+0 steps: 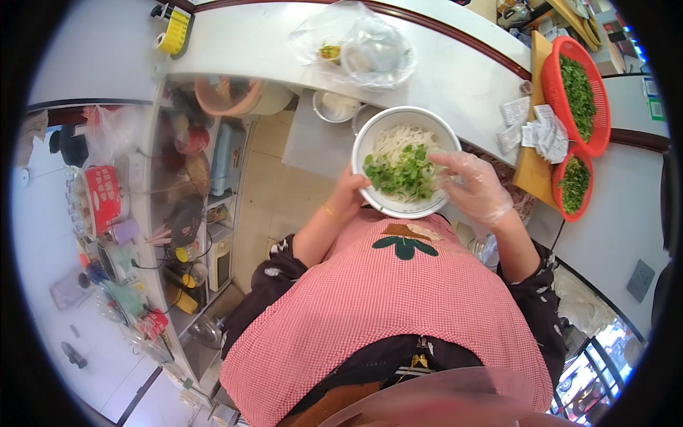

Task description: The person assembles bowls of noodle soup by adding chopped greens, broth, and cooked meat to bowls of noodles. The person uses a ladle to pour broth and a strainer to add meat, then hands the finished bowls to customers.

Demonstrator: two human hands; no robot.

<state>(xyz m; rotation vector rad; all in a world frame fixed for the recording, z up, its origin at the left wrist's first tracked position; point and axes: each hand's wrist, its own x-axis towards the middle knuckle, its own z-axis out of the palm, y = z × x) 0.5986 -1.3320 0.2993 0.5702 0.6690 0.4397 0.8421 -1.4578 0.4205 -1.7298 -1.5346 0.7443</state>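
A white bowl (363,153) of pale noodles (398,139) is in front of my apron. Chopped green leaves (404,174) lie over the near part of the noodles. My left hand (346,196) is closed on the bowl's left rim. Over the right rim is my right hand (475,186), in a clear plastic glove, its fingers stretched toward the greens and slightly apart. I see nothing held in it.
On the white counter beyond is a clear plastic bag (384,53) with containers in it. Red baskets of chopped greens (578,99) stand at the right by a wooden board (535,156) and small white packets (548,135). Cluttered shelves (206,235) line the left.
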